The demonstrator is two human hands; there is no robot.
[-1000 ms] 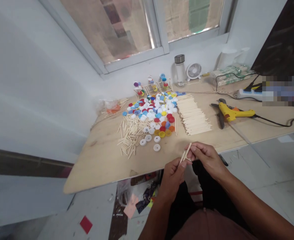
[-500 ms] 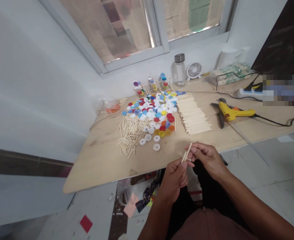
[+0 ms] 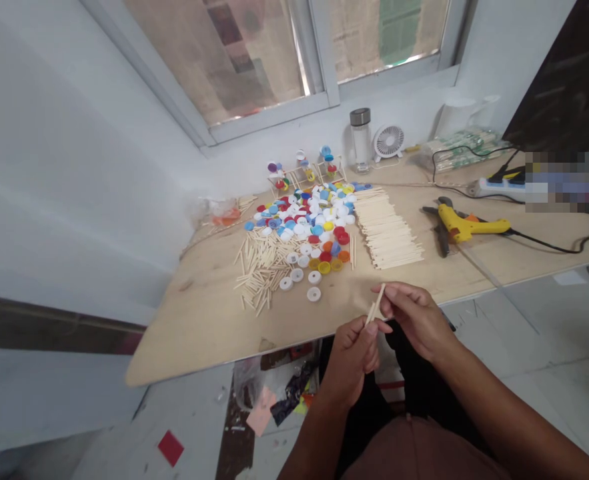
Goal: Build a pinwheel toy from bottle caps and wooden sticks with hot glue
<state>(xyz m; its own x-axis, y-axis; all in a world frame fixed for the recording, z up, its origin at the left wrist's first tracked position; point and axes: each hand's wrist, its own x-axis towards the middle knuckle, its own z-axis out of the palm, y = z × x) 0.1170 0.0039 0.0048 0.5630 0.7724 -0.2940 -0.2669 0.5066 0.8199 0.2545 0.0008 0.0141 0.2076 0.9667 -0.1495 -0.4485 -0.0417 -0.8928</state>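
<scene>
Over the lap (image 3: 364, 413), left hand (image 3: 349, 357) and right hand (image 3: 417, 320) on two craft sticks (image 3: 377, 305)

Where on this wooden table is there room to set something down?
Bare plywood shows left of the loose wooden sticks, and between the stick rows and the yellow glue gun. Bottle caps crowd the middle.
</scene>
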